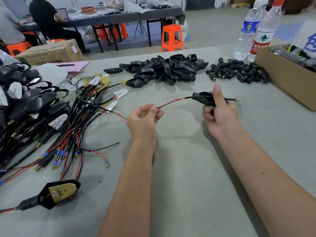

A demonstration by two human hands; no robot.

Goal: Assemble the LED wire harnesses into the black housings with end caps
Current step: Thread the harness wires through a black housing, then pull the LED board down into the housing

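My right hand (219, 110) grips black housing (204, 98) above grey table (188, 168), thumb up, fingers curled round it. My left hand (143, 117) pinches red-black wire (172, 101) running from housing. Loose housings (164, 69), end caps (237, 72) piled beyond; harness bundle (68, 120) left.

On the table (188, 177), the wires (71, 134) lie left, the housings (164, 69) behind the hands, the end caps (239, 72) right of them, beside the box (282, 79).
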